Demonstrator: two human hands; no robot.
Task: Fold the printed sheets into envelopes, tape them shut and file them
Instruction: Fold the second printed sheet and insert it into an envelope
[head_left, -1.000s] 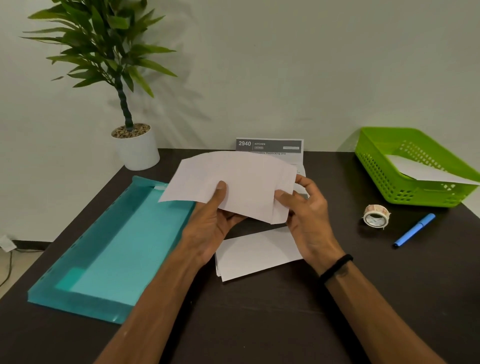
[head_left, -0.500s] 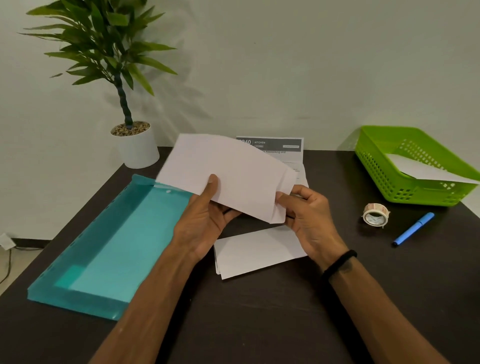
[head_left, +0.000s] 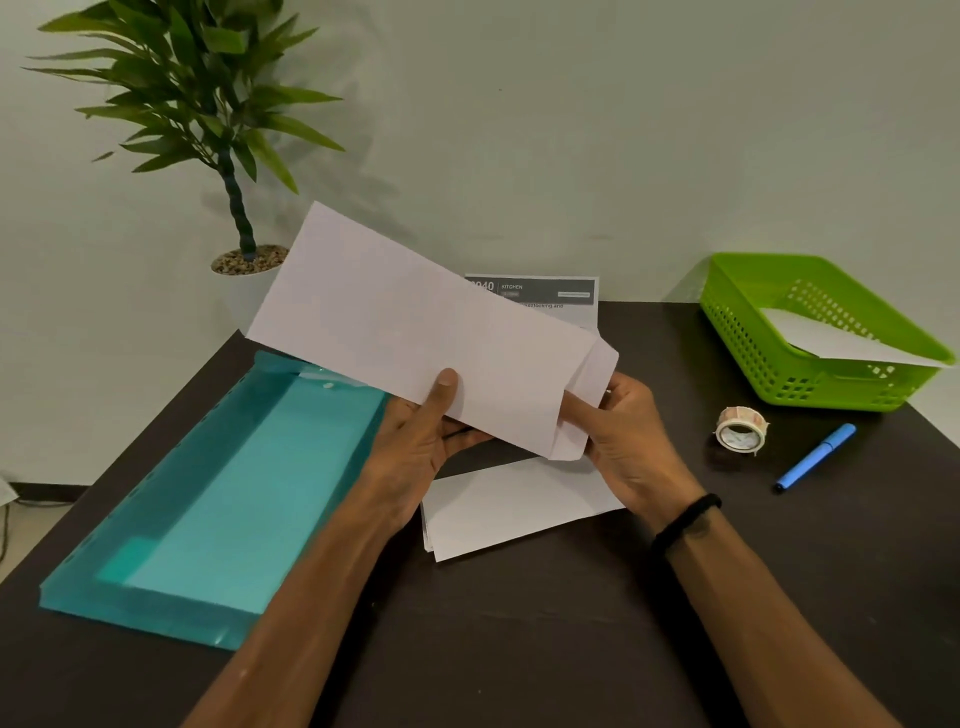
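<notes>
A: Head view: the folded sheet (head_left: 415, 332) is held in the air above the desk (head_left: 675, 597), tilted, its far corner toward eleven o'clock. The left hand (head_left: 415, 441) grips its lower edge, thumb on the front. The right hand (head_left: 628, 436) pinches the small end flap at three o'clock.

B: And the other things?

A: More folded paper (head_left: 519, 504) lies on the desk just below the hands. A printed sheet (head_left: 545, 293) lies beyond it at twelve. The teal folder (head_left: 208, 493) is at nine, the tape roll (head_left: 740, 428) and blue pen (head_left: 813, 457) at three, the green basket (head_left: 779, 338) at two.

B: What could go wrong?

A: I judge the flap may spring open if the right hand lets go to reach for tape. Creasing in mid-air could also set the fold crooked.
</notes>
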